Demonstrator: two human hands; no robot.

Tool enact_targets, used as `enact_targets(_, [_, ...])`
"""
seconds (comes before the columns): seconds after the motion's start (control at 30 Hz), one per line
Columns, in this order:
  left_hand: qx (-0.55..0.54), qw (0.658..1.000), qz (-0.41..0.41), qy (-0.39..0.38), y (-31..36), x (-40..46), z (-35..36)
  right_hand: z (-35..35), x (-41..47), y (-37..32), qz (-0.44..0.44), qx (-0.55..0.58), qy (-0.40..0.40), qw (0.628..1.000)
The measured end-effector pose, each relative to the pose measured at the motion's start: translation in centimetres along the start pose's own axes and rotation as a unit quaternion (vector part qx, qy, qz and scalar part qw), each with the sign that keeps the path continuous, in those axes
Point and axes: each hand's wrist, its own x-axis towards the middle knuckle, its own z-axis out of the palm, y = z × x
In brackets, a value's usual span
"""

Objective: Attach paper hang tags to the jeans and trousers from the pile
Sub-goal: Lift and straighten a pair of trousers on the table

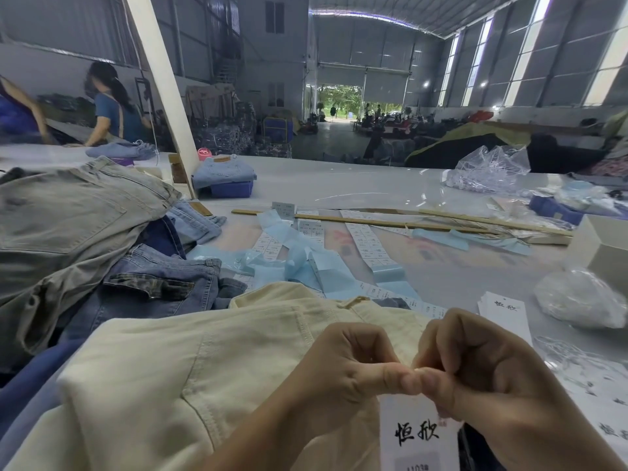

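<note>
Cream trousers [176, 362] lie in front of me on the table. Above their waistband my left hand [343, 372] and my right hand [475, 365] meet, fingers curled and thumb tips touching, pinching something small between them that I cannot make out. A white paper hang tag [416, 433] with black characters hangs just below the thumbs. A pile of jeans and trousers [88, 232], grey-green and blue, lies at the left.
A stack of white hang tags [503, 311] lies to the right of my hands, more at the lower right. Blue backing strips and label sheets [306, 253] litter the middle. Wooden sticks [390, 222], plastic bags [489, 171] and a white box [608, 246] stand farther off.
</note>
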Motion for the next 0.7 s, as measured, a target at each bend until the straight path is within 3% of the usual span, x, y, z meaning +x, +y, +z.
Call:
enact_targets(0.1, [0.028,0.999,-0.015,0.002,0.3,-0.1,-0.6,0.3,-0.2,0.5,0.021,-0.049,0.038,0.998])
enact_targets(0.2, [0.185,0.982,-0.028,0.021,1.3,-0.3,-1.9,0.1,0.0,0.5,0.066,-0.249,0.016,0.966])
enact_targets(0.27, [0.340,0.939,-0.044,0.028,2.2,-0.3,-3.5,0.1,0.8,-0.1,0.096,-0.333,-0.030,0.938])
enact_targets(0.33, [0.427,0.901,-0.076,0.034,3.2,-0.3,-5.8,0.5,2.1,-1.1,0.075,-0.406,-0.027,0.910])
enact_targets(0.47, [0.514,0.830,-0.199,0.087,4.1,-0.5,-12.1,2.6,5.8,-3.2,-0.008,-0.483,-0.022,0.875])
enact_targets(0.6, [0.612,0.702,-0.336,0.143,2.0,-1.9,-18.8,8.1,11.1,-3.0,-0.052,-0.505,-0.120,0.853])
enact_targets(0.7, [0.586,0.661,-0.434,0.176,-0.5,-3.6,-20.9,13.6,15.7,-1.1,-0.012,-0.507,-0.232,0.830])
